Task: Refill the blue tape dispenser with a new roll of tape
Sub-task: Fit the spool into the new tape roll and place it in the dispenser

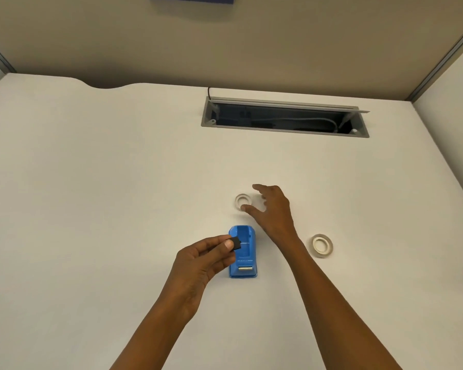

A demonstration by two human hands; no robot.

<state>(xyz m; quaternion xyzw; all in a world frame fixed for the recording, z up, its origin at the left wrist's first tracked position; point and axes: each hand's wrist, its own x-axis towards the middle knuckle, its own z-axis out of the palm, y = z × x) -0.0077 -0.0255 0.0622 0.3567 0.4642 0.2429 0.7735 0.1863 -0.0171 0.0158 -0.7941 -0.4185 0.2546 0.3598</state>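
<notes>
Blue plastic tape dispenser (243, 251) sits beside left hand (201, 260), fingers (226, 245) pinching a small black spool hub (236, 243); right hand (274, 209) fingers spread open over a white tape roll (243, 202).

Person, two forearms and hands, seen from a head-worn view.

Left hand (201, 265) and right hand (274, 210): both bare, no gloves, rings, watch or bracelets visible. Both forearms bare from wrist to the lower frame edge, no sleeve or cuff in view. Fingernails short and unpainted where visible, the left thumbnail the clearest. Rest of body out of frame.
</notes>
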